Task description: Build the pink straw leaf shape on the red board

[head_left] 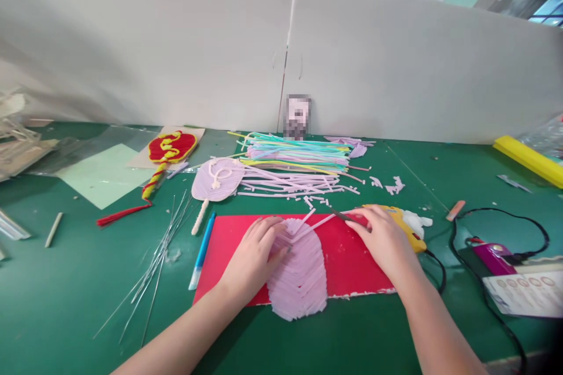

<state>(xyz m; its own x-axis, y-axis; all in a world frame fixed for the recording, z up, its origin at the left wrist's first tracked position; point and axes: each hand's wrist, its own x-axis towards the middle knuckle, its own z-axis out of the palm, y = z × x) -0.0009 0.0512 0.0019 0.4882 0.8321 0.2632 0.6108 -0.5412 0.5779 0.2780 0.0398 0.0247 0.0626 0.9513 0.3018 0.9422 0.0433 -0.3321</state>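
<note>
On a red board [356, 269] lies an oval lilac leaf shape [301, 281], made of pipe cleaners laid side by side in slanting rows. My left hand [259, 249] is over its upper left part, with thumb and fingers closed on a lilac pipe cleaner [321, 222] there; the fingertips partly cover the strip. A second short lilac end stands up beside it. My right hand [385, 237] grips a dark, slim pointed tool [345, 218] resembling tweezers, close to the far end of that strip. Whether the right fingers also touch the strip is unclear.
Behind the board lie bundled coloured pipe cleaners [299, 155], lilac offcuts [393, 186] and a lilac fan [219, 179]. Leftward are a red-and-yellow fan [172, 146], thin wires [158, 258] and a blue pen [203, 252]. A yellow device [396, 220] and black cable [466, 278] lie right.
</note>
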